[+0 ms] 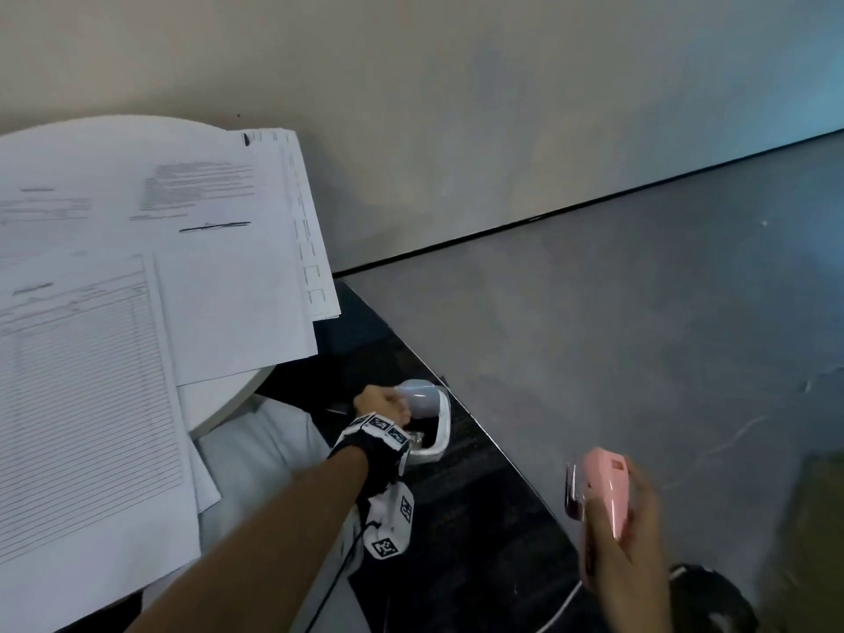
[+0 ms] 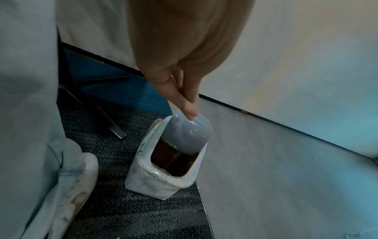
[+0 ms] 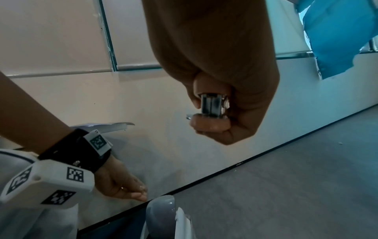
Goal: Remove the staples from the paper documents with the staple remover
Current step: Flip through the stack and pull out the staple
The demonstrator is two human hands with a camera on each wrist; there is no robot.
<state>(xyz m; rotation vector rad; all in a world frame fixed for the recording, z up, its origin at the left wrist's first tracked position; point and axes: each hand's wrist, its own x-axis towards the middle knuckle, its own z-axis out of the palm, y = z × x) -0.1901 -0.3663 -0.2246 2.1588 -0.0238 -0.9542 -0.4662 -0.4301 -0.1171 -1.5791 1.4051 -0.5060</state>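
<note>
Several paper documents [image 1: 137,267] lie spread on a round white table [image 1: 224,399] at the left. My right hand [image 1: 625,541] hangs over the floor and grips a pink staple remover [image 1: 603,491]; its metal end [image 3: 213,106] shows between the curled fingers [image 3: 210,127]. My left hand [image 1: 383,404] reaches down to a small white waste bin [image 1: 440,431] on the floor. Its straight fingers [image 2: 184,100] press the grey swing lid [image 2: 188,134], which is tipped and shows the dark inside of the bin [image 2: 147,182].
The bin stands on dark carpet [image 2: 126,213] at the edge of a grey floor [image 1: 639,335], close to the wall [image 1: 456,130]. A black chair or table leg [image 2: 106,118] and my pale trouser leg and shoe [image 2: 77,186] are left of the bin.
</note>
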